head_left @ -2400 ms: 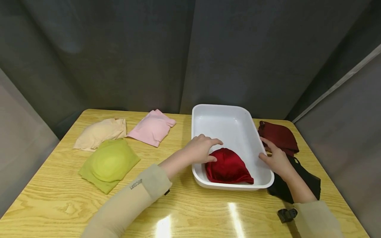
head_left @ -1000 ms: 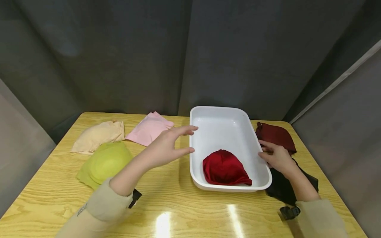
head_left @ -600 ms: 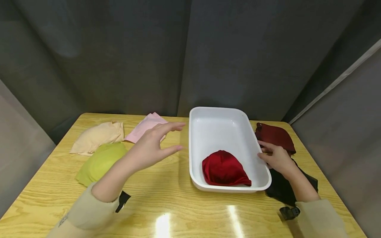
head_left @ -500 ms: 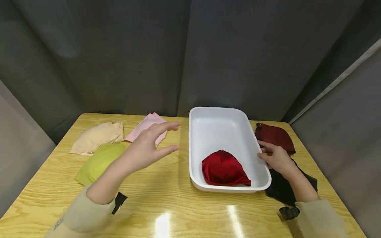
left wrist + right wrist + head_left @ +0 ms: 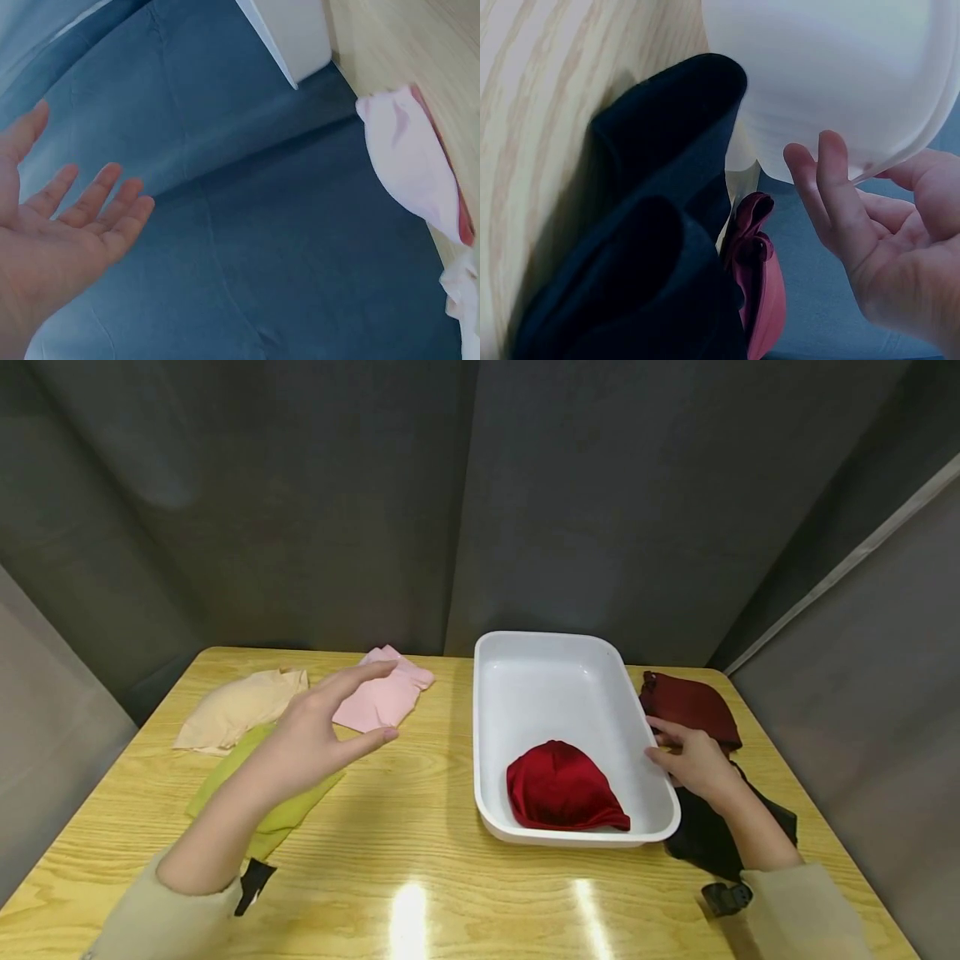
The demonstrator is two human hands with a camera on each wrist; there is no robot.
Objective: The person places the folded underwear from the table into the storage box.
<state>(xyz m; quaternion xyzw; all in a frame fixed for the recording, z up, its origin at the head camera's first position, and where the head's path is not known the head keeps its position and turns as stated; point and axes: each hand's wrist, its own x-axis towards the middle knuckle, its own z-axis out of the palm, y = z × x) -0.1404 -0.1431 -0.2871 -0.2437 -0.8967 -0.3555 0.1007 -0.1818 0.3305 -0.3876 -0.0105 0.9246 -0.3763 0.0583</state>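
My left hand [image 5: 311, 735] hovers over a yellow-green bra [image 5: 292, 806], partly hiding it, with thumb and fingers spread and nothing between them. Just beyond the fingertips lies a pink bra [image 5: 382, 693], also visible in the left wrist view as a pale pink cup [image 5: 412, 161]. My right hand [image 5: 697, 764] holds the right rim of a white plastic tub [image 5: 555, 681], thumb at the rim and fingers along the outer wall [image 5: 832, 82]. Folded in the tub's near end is a shiny red bra [image 5: 562, 789].
A beige bra [image 5: 232, 710] lies at the table's far left. Right of the tub are a maroon bra [image 5: 693, 706] and, nearer, a black bra [image 5: 705, 835], partly under my right forearm. Grey curtains [image 5: 337, 510] stand behind the wooden table [image 5: 465, 902].
My left hand has left the red bra in the tub and moved left, over the yellow-green bra. The right hand has stayed at the tub's rim.
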